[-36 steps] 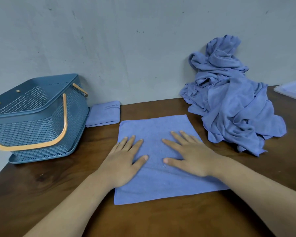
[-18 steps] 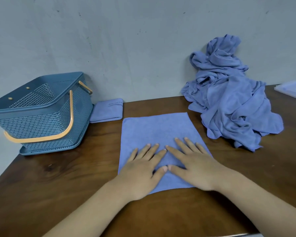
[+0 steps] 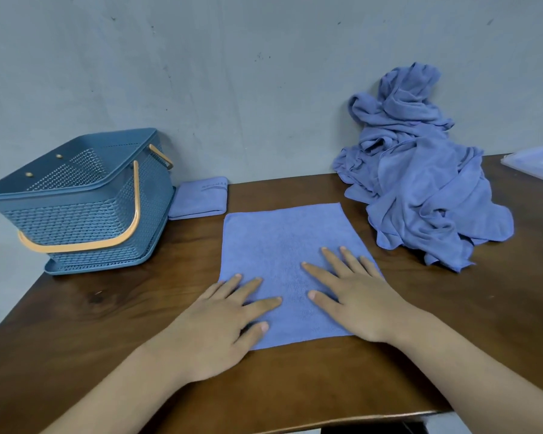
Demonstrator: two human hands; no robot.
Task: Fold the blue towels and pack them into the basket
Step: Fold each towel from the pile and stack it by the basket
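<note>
Pressing down with straight fingers, left hand (image 3: 220,321) and right hand (image 3: 355,296) lay on the flat towel (image 3: 282,242) at table (image 3: 107,324) centre, basket (image 3: 76,195) at ten o'clock, folded towel (image 3: 198,198) just beside it, towel pile (image 3: 420,189) at two, a pale tray (image 3: 536,162) cut off at three.

we are seeing soft, even, slightly dim light. faint shadows are lying under the basket (image 3: 76,208) and the towel pile (image 3: 427,195). the tabletop (image 3: 295,386) is giving off a dull sheen. the wide lens is bowing the edges; details are looking slightly soft.
</note>
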